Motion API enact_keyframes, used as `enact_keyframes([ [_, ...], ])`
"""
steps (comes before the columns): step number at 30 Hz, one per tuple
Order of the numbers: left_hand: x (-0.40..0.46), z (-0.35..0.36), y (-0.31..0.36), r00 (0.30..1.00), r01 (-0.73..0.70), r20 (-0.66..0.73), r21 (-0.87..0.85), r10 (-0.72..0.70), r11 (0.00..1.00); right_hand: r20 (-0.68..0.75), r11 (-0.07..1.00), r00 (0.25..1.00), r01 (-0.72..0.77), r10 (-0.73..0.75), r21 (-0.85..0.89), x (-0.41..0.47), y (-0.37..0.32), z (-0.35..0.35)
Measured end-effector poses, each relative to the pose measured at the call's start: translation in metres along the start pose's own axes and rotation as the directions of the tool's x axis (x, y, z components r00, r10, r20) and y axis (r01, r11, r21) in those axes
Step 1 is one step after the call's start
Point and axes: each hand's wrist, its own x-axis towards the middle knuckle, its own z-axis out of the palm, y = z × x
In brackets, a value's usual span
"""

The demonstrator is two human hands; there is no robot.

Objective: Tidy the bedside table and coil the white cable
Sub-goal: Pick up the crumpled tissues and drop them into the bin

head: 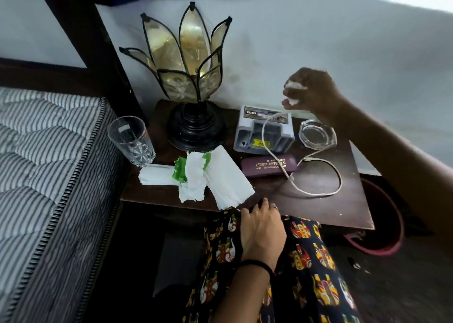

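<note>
My right hand (313, 92) is raised above the back right of the dark wooden bedside table (348, 210), its fingers closed on one end of the white cable (337, 175). From the hand the cable drops over a grey box (263, 131), crosses a maroon spectacle case (267, 167) and loops on the table's right side. My left hand (261, 224) rests at the table's front edge on my patterned lap, holding nothing. White tissues with torn green-and-white wrapping (203, 175) lie scattered at the front left.
A petal-shaped lamp (188, 82) on a black base stands at the back. A drinking glass (132, 141) sits at the left edge beside the striped mattress (44, 165). A glass ashtray (317, 134) lies at the back right. A red tub (387, 244) is on the floor.
</note>
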Motion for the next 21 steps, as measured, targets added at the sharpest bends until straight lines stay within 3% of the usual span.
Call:
enact_keyframes([
  [5,-0.003,0.001,0.005,1.0,-0.019,-0.014,0.068,0.02,0.997,-0.125,0.99,0.984,0.131,-0.124,0.048,-0.052,0.004,-0.062],
  [9,-0.009,-0.001,0.011,0.995,-0.009,-0.095,0.152,0.024,0.988,-0.253,0.979,0.961,0.148,-0.109,0.143,-0.077,0.009,-0.101],
  [14,-0.01,-0.001,0.012,0.992,0.03,-0.123,0.212,-0.004,0.977,-0.452,0.966,0.874,-0.069,0.178,0.248,-0.108,0.058,-0.148],
  [17,-0.008,0.003,0.012,0.989,0.037,-0.147,0.225,-0.004,0.974,-0.451,0.883,0.783,-0.257,0.429,0.393,-0.128,0.105,-0.177],
  [21,-0.006,0.007,0.012,0.984,0.048,-0.175,0.242,-0.005,0.969,-0.439,0.753,0.644,-0.353,0.626,0.556,-0.151,0.17,-0.202],
])
